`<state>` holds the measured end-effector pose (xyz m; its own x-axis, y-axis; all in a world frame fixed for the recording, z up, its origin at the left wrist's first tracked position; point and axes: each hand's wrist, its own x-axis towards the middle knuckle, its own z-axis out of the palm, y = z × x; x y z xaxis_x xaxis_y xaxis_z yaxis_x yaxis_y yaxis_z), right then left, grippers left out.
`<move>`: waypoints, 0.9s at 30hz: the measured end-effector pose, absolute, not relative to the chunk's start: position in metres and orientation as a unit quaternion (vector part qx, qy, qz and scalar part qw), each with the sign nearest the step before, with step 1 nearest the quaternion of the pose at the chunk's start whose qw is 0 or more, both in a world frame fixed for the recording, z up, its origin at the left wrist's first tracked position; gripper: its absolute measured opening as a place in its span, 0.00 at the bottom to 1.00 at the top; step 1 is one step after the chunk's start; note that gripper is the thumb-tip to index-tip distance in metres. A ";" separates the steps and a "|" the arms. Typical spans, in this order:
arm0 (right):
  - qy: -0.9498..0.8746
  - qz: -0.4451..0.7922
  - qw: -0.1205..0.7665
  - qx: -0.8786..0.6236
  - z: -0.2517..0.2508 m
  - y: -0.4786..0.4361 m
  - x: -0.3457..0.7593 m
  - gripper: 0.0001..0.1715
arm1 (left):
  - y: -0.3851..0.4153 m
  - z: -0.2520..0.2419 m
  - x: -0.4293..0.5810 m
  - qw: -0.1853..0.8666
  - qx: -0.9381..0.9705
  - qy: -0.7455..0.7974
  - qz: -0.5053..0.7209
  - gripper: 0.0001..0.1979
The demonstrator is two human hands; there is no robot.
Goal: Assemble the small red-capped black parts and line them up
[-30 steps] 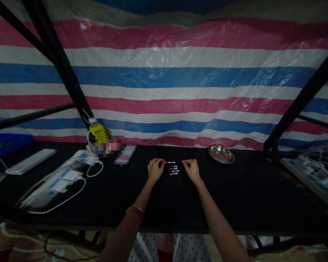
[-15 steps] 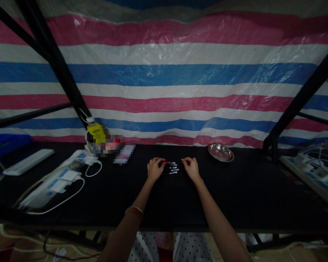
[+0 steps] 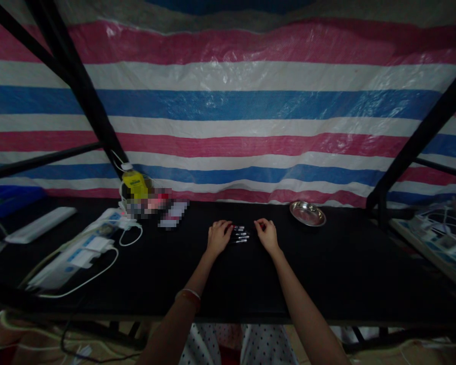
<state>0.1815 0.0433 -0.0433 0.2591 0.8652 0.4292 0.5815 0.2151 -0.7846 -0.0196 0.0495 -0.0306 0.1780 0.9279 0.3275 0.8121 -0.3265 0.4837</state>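
Several slim pens (image 3: 240, 236) with clear, shiny ends lie side by side on the black tabletop (image 3: 228, 284), pointing right. At their left ends is my left hand (image 3: 219, 237), its fingers closed on the rearmost one, a red pen (image 3: 233, 227); the fingers hide much of it. A short gap to the right of the pens, my right hand (image 3: 266, 234) rests low over the table with thumb and index finger drawn together in a pinch. Whatever may be between those fingertips is too small and dark to make out.
A round metal dish (image 3: 307, 214) stands at the back right. To the left lie a power strip (image 3: 79, 248) with white cables, a yellow bottle (image 3: 135, 183) and a blurred phone-like object (image 3: 174, 215). A striped sheet (image 3: 251, 106) hangs behind, between black posts.
My left hand has shifted slightly right, covering more of the red pen. The red bit seen at my right fingertips before no longer shows.
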 end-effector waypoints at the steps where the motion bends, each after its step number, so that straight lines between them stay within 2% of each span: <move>1: -0.590 0.132 0.504 -0.616 -0.043 0.043 0.182 0.11 | 0.048 -0.031 -0.019 0.088 0.772 0.561 0.285 0.17; 8: -0.583 0.073 0.426 -0.688 -0.039 0.038 0.182 0.07 | 0.042 -0.030 -0.013 0.039 0.829 0.502 0.243 0.33; 11: -0.553 0.061 0.408 -0.723 -0.038 0.036 0.181 0.08 | 0.042 -0.030 -0.012 0.039 0.833 0.499 0.236 0.36; 14: -0.540 0.070 0.384 -0.746 -0.038 0.036 0.180 0.16 | 0.043 -0.032 -0.012 0.041 0.837 0.492 0.235 0.36; 18: -0.573 0.085 0.308 -0.755 -0.037 0.033 0.176 0.27 | 0.046 -0.036 -0.011 0.033 0.842 0.490 0.221 0.35; 27: -0.633 0.035 0.194 -0.748 -0.029 0.023 0.166 0.38 | 0.045 -0.033 -0.011 0.031 0.841 0.507 0.187 0.26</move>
<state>0.1664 0.0231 -0.0293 0.1954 0.9615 0.1930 0.9341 -0.1226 -0.3353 -0.0107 0.0448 -0.0333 0.4161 0.8640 0.2835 0.8406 -0.4844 0.2423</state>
